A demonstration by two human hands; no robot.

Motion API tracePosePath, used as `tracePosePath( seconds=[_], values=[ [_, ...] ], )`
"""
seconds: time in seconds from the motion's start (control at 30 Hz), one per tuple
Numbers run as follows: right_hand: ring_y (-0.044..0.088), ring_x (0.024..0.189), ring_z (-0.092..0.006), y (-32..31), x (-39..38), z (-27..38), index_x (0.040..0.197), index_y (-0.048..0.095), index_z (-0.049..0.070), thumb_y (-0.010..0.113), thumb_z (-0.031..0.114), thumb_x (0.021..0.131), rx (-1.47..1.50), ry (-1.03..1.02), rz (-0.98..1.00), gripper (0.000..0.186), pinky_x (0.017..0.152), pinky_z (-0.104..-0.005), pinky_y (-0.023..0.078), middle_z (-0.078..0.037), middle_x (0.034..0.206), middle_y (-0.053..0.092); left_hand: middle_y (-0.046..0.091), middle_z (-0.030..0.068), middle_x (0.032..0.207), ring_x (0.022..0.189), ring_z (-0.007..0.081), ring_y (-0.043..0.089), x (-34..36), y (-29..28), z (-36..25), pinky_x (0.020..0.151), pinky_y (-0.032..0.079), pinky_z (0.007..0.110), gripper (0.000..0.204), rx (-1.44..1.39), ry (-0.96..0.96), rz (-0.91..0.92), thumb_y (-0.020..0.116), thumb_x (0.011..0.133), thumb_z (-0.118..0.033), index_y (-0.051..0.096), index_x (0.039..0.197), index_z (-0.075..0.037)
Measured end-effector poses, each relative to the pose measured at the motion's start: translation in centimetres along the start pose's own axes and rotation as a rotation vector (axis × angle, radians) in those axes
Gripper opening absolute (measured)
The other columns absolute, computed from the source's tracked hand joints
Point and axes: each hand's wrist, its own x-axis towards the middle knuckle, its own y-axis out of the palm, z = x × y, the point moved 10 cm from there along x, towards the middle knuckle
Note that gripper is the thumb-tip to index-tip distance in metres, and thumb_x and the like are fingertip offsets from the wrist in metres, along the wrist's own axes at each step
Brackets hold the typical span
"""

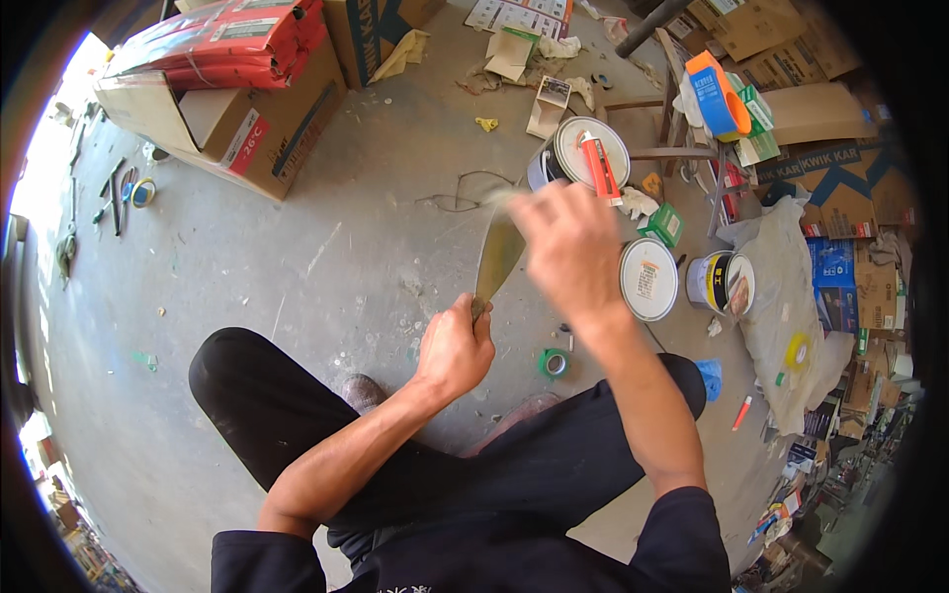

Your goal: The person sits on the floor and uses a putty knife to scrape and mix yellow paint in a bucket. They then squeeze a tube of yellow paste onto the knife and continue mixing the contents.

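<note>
Over the floor between my knees, my left hand [455,348] is closed round the narrow end of a flat olive-coloured blade, shaped like a putty knife [500,253]. The blade widens as it rises away from me. My right hand [573,252] is at its far end, blurred by motion, with the fingers curled in. A pale smear at those fingertips is too blurred to name. Just beyond my right hand, a red-and-white tube [599,170] lies on the lid of a round can [573,138]. A second white-lidded can [649,280] stands to its right.
A third can [720,283] stands farther right, beside plastic sheeting [786,296]. Green tape [554,364] lies near my right knee. At the far left, a cardboard box [247,138] carries red packages [222,44]. An orange-and-blue tape roll [719,96] sits at the far right.
</note>
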Motion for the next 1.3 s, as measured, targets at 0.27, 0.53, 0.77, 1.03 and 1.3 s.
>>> tracePosePath(
  seconds=[0.27,0.53,0.77,1.03,1.3],
  values=[
    [0.063,0.086,-0.0247,-2.1,-2.4,4.2,0.122,0.078,0.013,0.071,0.007,0.084,0.481,-0.150,-0.116,0.039,0.078,-0.0381,0.054,-0.002,0.097,0.070,0.069,0.0292,0.079,0.065,0.0390,0.068,1.3,0.2,0.2,0.062,0.051,0.048,0.019,-0.133,-0.005,0.009,0.065,0.099,-0.010,0.068,0.107,0.007],
    [0.064,0.086,-0.0267,-1.3,-2.7,5.0,0.116,0.080,0.011,0.072,0.004,0.080,0.508,-0.155,-0.049,0.037,0.075,-0.0407,0.055,-0.005,0.101,0.072,0.053,-0.0012,0.066,0.049,0.0070,0.045,0.8,0.8,0.6,0.042,0.034,0.027,0.025,-0.651,-0.198,0.081,0.068,0.105,-0.020,0.055,0.091,-0.005],
    [0.062,0.086,-0.0265,-1.3,-2.8,3.7,0.118,0.079,0.015,0.067,0.007,0.083,0.436,-0.159,-0.146,0.039,0.077,-0.0397,0.056,-0.003,0.096,0.070,0.054,-0.0027,0.062,0.050,0.0055,0.047,1.2,0.1,0.2,0.043,0.037,0.028,0.025,-0.649,-0.246,0.094,0.069,0.105,-0.021,0.058,0.089,-0.005],
    [0.064,0.089,-0.0289,-2.2,-2.4,-2.7,0.126,0.079,0.012,0.070,-0.004,0.081,0.397,0.127,-0.291,0.049,0.078,-0.0409,0.055,-0.007,0.101,0.071,0.041,-0.0016,0.054,0.041,0.0133,0.042,1.1,-0.3,0.8,0.039,0.032,0.031,0.041,-0.854,-0.463,0.178,0.074,0.102,-0.030,0.049,0.075,-0.013],
    [0.066,0.091,-0.0255,-2.5,-2.1,1.2,0.126,0.079,0.014,0.070,0.002,0.078,0.477,-0.086,-0.311,0.051,0.077,-0.0379,0.057,-0.006,0.108,0.073,0.044,0.0029,0.061,0.045,0.0188,0.043,-0.6,3.1,0.5,0.043,0.037,0.033,0.038,-1.011,-0.565,0.566,0.052,0.107,-0.033,0.046,0.075,-0.013]
  ],
)
